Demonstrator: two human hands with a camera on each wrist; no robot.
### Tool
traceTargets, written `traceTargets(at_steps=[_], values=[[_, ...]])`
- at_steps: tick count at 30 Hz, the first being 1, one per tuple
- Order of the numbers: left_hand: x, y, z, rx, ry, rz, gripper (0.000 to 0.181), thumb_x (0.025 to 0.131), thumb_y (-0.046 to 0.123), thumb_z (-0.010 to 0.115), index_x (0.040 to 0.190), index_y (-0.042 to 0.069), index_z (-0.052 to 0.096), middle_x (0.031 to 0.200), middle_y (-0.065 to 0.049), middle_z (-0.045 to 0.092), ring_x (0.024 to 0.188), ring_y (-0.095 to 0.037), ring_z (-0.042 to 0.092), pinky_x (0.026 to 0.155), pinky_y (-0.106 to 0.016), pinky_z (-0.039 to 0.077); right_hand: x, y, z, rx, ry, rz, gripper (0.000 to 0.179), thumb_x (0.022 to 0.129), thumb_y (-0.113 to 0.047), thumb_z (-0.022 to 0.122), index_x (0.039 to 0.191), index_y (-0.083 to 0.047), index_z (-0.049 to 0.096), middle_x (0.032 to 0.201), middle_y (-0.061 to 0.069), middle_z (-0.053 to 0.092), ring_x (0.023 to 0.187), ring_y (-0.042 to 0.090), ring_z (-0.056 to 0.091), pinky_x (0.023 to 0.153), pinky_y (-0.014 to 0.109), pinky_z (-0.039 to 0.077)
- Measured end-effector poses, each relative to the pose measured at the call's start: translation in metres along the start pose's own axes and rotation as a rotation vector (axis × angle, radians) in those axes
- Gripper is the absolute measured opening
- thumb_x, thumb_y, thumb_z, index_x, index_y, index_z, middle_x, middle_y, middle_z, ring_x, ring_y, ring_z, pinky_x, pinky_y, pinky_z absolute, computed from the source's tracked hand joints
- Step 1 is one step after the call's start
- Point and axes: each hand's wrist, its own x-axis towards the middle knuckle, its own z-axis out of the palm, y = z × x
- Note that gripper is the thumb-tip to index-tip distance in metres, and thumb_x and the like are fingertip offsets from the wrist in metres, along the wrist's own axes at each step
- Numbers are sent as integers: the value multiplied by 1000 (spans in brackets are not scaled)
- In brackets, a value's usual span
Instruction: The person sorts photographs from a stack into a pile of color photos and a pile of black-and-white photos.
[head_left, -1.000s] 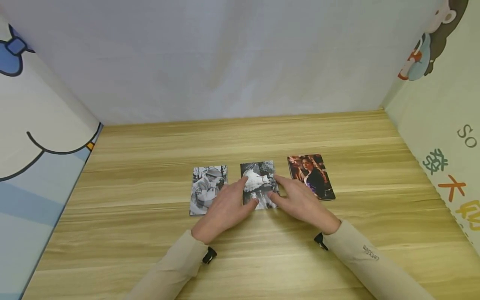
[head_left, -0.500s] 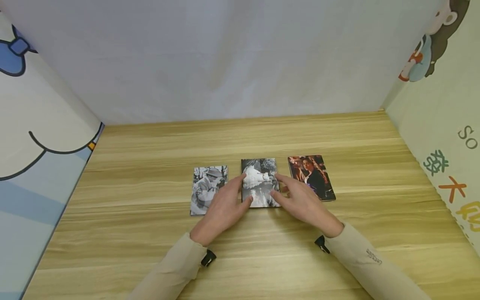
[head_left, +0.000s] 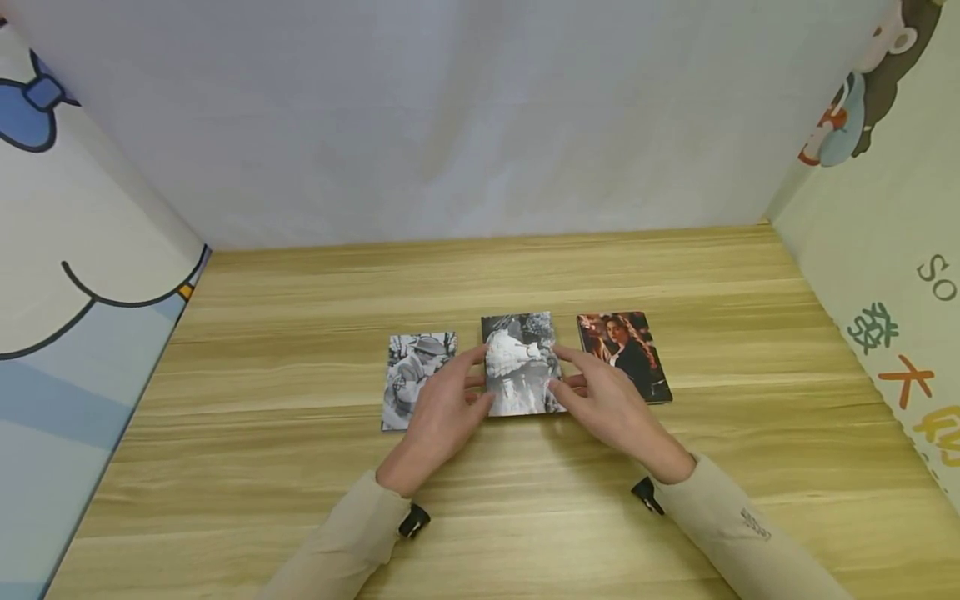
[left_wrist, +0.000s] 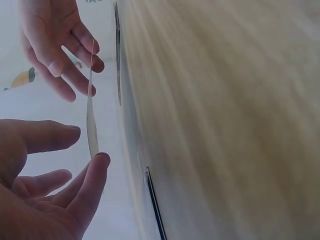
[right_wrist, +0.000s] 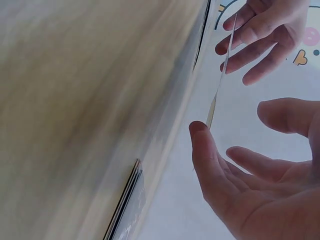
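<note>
A black-and-white photo card (head_left: 521, 375) is between my two hands. The wrist views show this thin card (left_wrist: 91, 125) off the table, its edge turned to the camera. My left hand (head_left: 442, 404) has a fingertip at one end of the card, and its thumb stands apart above. On the other side, my right hand (head_left: 615, 408) touches the card's right edge from beneath with a fingertip; its thumb is clear of the card in the right wrist view. Fingers of both hands lie loosely bent. Parts of the undersides are hidden in the head view.
Left of the hands lies another black-and-white card (head_left: 405, 383), partly covered by my left hand. A colour picture card (head_left: 637, 354) lies to the right, layered at its edge in the right wrist view. A pale wall (head_left: 480, 125) rises behind the wooden table (head_left: 480, 275).
The middle card has shifted slightly away from me and up. My thumbs have drawn apart from over its face towards its sides, so more of the picture shows. The other cards stay put.
</note>
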Motion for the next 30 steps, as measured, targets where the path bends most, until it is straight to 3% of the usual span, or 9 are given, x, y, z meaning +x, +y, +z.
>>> traceTargets(at_steps=[18, 30], values=[[-4, -3, -1, -39, 81, 33, 69, 85, -8, 77, 149, 4, 53, 138, -15, 62, 96, -26, 74, 77, -27, 62, -4, -3, 1, 45, 52, -14, 52, 98, -11, 68, 147, 0, 54, 142, 23, 60, 104, 32, 74, 86, 46, 62], [-7, -3, -4, -73, 100, 36, 72, 84, -11, 76, 150, 4, 51, 136, -15, 59, 93, -24, 72, 76, -23, 61, -6, -4, 2, 85, 114, -90, 52, 96, -2, 69, 145, 2, 54, 142, 22, 60, 101, 32, 74, 84, 41, 63]])
